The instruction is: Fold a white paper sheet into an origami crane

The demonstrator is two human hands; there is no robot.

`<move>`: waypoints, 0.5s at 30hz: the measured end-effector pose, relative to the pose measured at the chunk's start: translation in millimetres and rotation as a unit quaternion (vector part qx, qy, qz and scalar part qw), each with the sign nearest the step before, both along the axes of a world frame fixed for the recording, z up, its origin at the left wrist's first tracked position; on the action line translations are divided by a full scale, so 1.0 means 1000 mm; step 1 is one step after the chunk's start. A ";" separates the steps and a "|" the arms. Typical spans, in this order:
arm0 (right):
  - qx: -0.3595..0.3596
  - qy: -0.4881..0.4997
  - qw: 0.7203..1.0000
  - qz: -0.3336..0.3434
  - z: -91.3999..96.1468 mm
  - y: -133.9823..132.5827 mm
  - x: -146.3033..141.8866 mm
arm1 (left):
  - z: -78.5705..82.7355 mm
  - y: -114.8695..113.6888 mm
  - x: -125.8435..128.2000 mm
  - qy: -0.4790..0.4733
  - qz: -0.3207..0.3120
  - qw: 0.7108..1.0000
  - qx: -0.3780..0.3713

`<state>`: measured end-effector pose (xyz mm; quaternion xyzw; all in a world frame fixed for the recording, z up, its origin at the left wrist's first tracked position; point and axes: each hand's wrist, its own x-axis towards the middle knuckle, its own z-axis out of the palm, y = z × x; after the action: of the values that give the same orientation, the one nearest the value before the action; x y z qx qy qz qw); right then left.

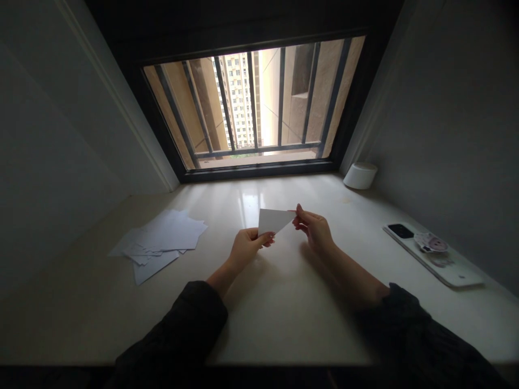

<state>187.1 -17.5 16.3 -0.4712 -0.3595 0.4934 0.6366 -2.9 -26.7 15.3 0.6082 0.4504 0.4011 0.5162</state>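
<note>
A small piece of white paper [273,220] is held up above the sill between both hands. Its left edge stands upright and it narrows to a point on the right. My left hand [251,244] pinches the lower left part, with the thumb in front and the fingers behind. At the right tip, my right hand [314,226] is closed with thumb and forefinger on the paper's corner. To the left of my hands, several loose white sheets [172,229] lie in an uneven, overlapping pile.
The pale sill [275,324] runs up to a dark-framed window [259,175] with bars outside. A white phone [454,267] with a cartoon grip lies at the right. A white rounded container [360,176] stands in the back right corner. Grey walls flank both sides.
</note>
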 end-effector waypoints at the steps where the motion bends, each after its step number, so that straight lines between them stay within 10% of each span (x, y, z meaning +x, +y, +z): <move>1: -0.001 0.003 1.000 -0.008 -0.001 0.001 0.001 | -0.001 0.000 0.000 0.001 0.001 1.000 0.000; 7: 0.045 -0.037 0.995 -0.084 -0.003 0.005 0.010 | -0.003 0.003 -0.003 0.005 0.016 1.000 -0.002; 15: 0.089 -0.288 0.951 0.072 0.001 -0.001 -0.004 | 0.005 0.003 -0.011 0.157 0.009 0.983 0.097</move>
<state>183.1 -18.6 17.8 -0.5078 -0.6027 0.3471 0.5083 -14.0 -23.5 20.3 0.7065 0.4903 0.3469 0.3744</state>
